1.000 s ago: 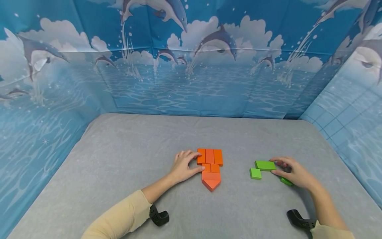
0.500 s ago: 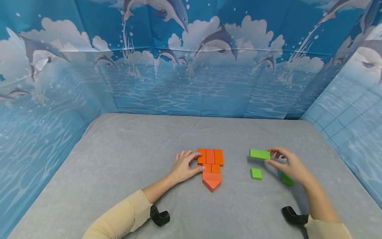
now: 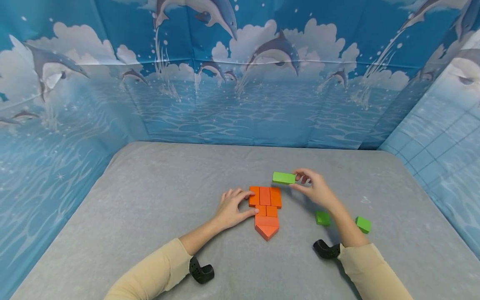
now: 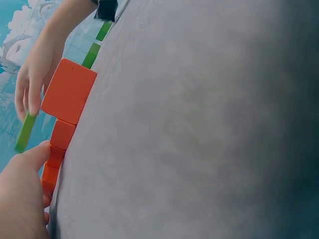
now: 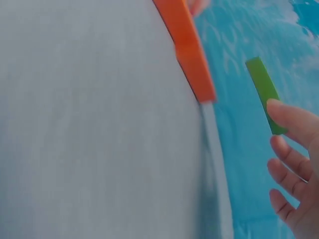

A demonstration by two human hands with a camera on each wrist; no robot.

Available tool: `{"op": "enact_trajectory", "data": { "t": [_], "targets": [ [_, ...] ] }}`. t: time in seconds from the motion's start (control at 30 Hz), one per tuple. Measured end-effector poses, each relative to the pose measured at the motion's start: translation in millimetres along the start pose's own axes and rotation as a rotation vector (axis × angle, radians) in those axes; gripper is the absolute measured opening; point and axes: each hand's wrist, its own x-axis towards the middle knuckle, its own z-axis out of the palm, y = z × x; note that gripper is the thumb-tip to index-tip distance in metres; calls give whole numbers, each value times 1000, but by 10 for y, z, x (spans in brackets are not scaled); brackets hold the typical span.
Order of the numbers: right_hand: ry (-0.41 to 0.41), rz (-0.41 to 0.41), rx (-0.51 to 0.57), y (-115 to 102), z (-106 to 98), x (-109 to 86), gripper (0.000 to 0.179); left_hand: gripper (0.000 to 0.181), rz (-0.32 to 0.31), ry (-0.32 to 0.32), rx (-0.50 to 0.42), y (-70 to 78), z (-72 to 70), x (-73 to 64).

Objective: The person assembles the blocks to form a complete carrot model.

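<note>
Beyond the far row of the orange blocks (image 3: 264, 196), toward its right side, I see the green block (image 3: 283, 178) held up off the grey table (image 3: 180, 179), apart from everything but the hand that carries it. The right hand (image 3: 314, 188) pinches it by its right end, so most of its length sticks out leftward past the fingertips. From the right wrist I get the thumb (image 5: 291, 119) lying across the lower part of the block, with three other fingers spread below it; I cannot make out the fingertip behind.

On the left edge of the orange blocks rests the left hand (image 3: 230, 210), its thumb and forefinger set wide apart, one touching a small middle block, the other the leftmost block of the far row. The lighter, pointed end of the group lies nearest my head camera, outside that span.

Down by the right forearm I count two more green pieces on the table: a nearer green piece (image 3: 323, 218) just left of it and an outer green piece (image 3: 363, 224) to its right.
</note>
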Motion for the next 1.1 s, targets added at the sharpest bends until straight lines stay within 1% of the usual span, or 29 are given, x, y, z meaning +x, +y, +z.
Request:
{"op": "enact_trajectory", "data": {
  "t": [0.1, 0.2, 0.33, 0.5, 0.57, 0.77, 0.93, 1.1],
  "targets": [
    [-35, 21, 20, -32, 133, 121, 31, 48, 3, -1, 8, -1, 4, -1],
    [-72, 46, 17, -43, 236, 213, 32, 48, 2, -7, 15, -1, 8, 4],
    [-120, 77, -2, -37, 322, 308, 32, 48, -10, -18, 11, -1, 5, 11],
    [-166, 84, -4, -5, 378, 393, 30, 48, -7, -20, 16, -1, -5, 9],
    [-181, 78, -4, 11, 394, 416, 30, 49, -5, -22, 18, 2, -10, 7],
    [-192, 53, 2, 42, 417, 439, 30, 48, -4, -18, 8, 8, -9, 10],
    [-207, 63, 31, 37, 417, 438, 28, 49, -9, -21, 12, 6, -9, 9],
    [-216, 72, 29, 27, 427, 448, 27, 48, -7, -14, 26, 5, -17, 6]
  ]
}}
